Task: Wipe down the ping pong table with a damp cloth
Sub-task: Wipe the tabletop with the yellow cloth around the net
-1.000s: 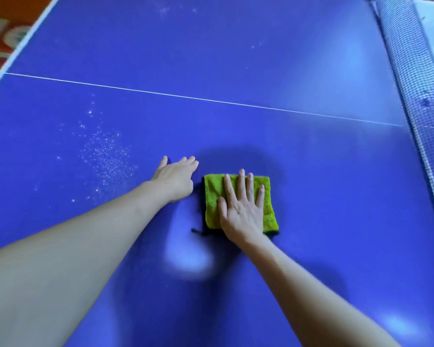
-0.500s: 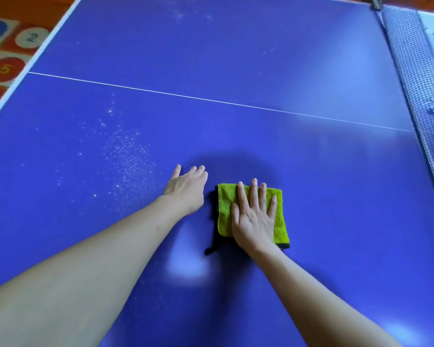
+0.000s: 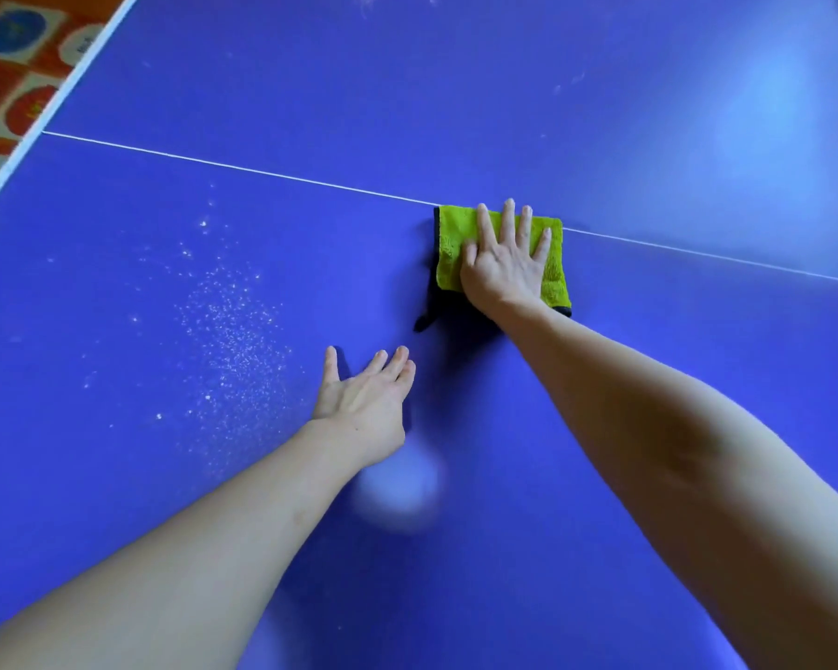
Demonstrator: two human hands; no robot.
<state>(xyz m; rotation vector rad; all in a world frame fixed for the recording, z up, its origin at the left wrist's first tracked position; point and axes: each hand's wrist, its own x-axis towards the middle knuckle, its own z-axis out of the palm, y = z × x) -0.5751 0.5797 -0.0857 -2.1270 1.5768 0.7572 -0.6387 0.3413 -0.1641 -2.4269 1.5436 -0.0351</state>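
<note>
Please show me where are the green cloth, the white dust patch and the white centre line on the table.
green cloth (image 3: pixel 448 244): head view, bare left part beside the right hand.
white dust patch (image 3: pixel 233 326): head view, its dense middle.
white centre line (image 3: pixel 243 167): head view, stretch left of the cloth.

We see our right hand (image 3: pixel 504 263) pressed flat, fingers spread, on a folded green cloth (image 3: pixel 499 253) whose far edge meets the thin white centre line (image 3: pixel 243 169) of the blue counter (image 3: pixel 649 113). Nearer to us than the cloth and to its left, our left hand (image 3: pixel 364 403) rests open on the counter, fingers straight and apart from the cloth. Left of that hand lies a scatter of white specks (image 3: pixel 228 331), and beyond the counter's white edge, far left of the cloth, a patterned floor mat (image 3: pixel 11 65) shows.
</note>
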